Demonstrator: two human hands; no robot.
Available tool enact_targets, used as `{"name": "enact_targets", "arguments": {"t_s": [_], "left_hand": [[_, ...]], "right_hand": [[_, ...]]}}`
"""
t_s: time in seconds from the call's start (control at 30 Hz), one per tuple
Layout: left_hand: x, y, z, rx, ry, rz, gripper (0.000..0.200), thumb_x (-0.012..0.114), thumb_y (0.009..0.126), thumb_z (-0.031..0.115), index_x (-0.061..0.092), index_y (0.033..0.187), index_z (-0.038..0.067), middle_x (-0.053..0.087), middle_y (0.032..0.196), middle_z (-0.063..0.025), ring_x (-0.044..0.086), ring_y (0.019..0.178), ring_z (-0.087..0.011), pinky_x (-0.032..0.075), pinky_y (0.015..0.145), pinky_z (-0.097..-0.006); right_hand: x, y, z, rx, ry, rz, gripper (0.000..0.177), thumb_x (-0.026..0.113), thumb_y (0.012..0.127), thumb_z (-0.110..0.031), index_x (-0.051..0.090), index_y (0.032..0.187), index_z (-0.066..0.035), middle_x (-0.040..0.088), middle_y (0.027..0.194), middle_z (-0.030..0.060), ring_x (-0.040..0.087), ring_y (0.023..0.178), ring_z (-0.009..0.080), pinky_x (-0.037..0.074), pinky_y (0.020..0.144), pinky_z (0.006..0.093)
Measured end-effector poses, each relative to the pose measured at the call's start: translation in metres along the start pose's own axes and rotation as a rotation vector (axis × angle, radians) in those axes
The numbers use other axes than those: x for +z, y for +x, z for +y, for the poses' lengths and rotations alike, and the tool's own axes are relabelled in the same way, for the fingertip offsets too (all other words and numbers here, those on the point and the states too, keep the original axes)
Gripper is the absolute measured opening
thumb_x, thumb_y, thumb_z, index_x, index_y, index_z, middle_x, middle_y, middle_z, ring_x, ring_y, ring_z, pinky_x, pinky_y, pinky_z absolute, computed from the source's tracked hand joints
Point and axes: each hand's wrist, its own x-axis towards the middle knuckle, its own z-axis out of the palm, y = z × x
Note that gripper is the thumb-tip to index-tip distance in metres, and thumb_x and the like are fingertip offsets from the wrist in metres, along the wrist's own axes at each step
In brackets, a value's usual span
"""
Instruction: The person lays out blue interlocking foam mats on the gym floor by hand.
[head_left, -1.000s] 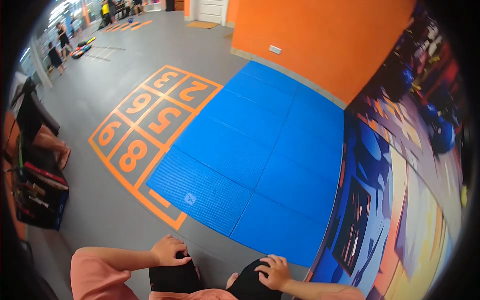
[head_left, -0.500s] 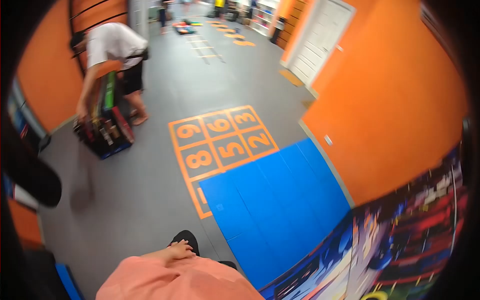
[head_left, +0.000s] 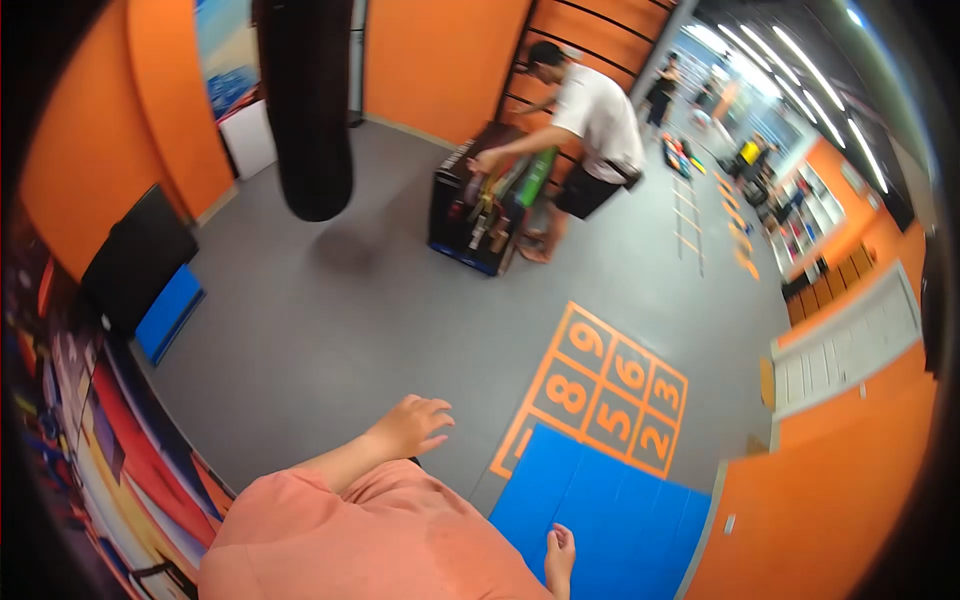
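Note:
In front of my salmon-coloured shirt (head_left: 370,540), my left hand (head_left: 412,425) reaches out over the grey floor, fingers apart and nothing in them. My right hand (head_left: 561,548) is at the lower middle, seen above the blue mat (head_left: 610,510). Its fingers are loosely bent, and I see no object in it. Neither hand touches anything that I can make out.
Ahead, a person in a white shirt (head_left: 605,115) bends over a dark box (head_left: 465,215) of mixed items. A black punching bag (head_left: 310,120) hangs left. An orange number grid (head_left: 600,390) marks the floor. A folded black-and-blue mat (head_left: 140,260) leans left.
My view has swung left and up. My hands, together in front of my body before, are now apart. The person stays bent at the box, one arm now stretched out behind it.

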Motion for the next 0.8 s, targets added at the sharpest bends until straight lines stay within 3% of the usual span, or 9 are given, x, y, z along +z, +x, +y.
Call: {"name": "enact_targets", "arguments": {"t_s": [0.07,0.13,0.27,0.3,0.57,0.8], "left_hand": [[-0.016,-0.001,-0.031,0.028,0.062,-0.172,0.028,0.067,0.090,0.026,0.063,0.115,0.014,0.058,0.126,-0.0051,0.059,0.107,-0.0254,0.044,0.096,-0.0402],[-0.041,-0.006,-0.052,-0.011,0.095,-0.127,0.027,0.066,0.091,0.026,0.063,0.114,0.014,0.059,0.124,-0.0044,0.060,0.105,-0.0241,0.044,0.095,-0.0397],[-0.085,-0.030,-0.102,-0.054,0.132,-0.046,0.023,0.065,0.092,0.028,0.065,0.111,0.014,0.062,0.115,-0.0026,0.063,0.098,-0.0212,0.044,0.091,-0.0382],[-0.094,-0.036,-0.115,-0.080,0.145,-0.032,0.023,0.065,0.092,0.028,0.065,0.111,0.014,0.062,0.115,-0.0026,0.063,0.098,-0.0212,0.044,0.091,-0.0382],[-0.132,-0.080,-0.167,-0.397,0.075,0.105,0.018,0.064,0.092,0.024,0.067,0.106,0.014,0.066,0.101,-0.0006,0.063,0.092,-0.0200,0.045,0.089,-0.0375],[-0.148,-0.066,-0.206,-0.512,-0.021,0.281,0.012,0.063,0.093,0.022,0.069,0.098,0.013,0.068,0.096,-0.0001,0.063,0.089,-0.0205,0.046,0.088,-0.0358]], "right_hand": [[0.043,0.053,-0.007,-0.085,0.119,-0.161,0.033,0.060,0.096,-0.022,0.058,0.125,-0.007,0.064,0.108,0.0083,0.062,0.098,0.0189,0.049,0.080,0.0318],[0.101,0.057,-0.070,0.141,0.095,-0.268,0.035,0.057,0.098,-0.025,0.056,0.126,-0.005,0.061,0.113,0.0096,0.061,0.101,0.0166,0.048,0.083,0.0309],[0.183,0.109,-0.078,-0.046,-0.039,-0.685,0.039,0.056,0.098,-0.026,0.054,0.127,-0.001,0.060,0.116,0.0105,0.061,0.102,0.0180,0.049,0.087,0.0327],[0.201,0.119,-0.076,0.026,-0.041,-0.677,0.038,0.059,0.096,-0.027,0.058,0.123,0.000,0.064,0.108,0.0098,0.062,0.097,0.0187,0.050,0.085,0.0314],[0.300,0.217,-0.084,-0.072,-0.214,-0.826,0.038,0.060,0.095,-0.027,0.059,0.121,0.000,0.065,0.105,0.0094,0.063,0.096,0.0186,0.051,0.084,0.0308],[0.365,0.288,-0.117,-0.117,-0.356,-0.917,0.038,0.061,0.094,-0.028,0.060,0.120,0.000,0.066,0.102,0.0090,0.063,0.094,0.0186,0.051,0.083,0.0302]]}}
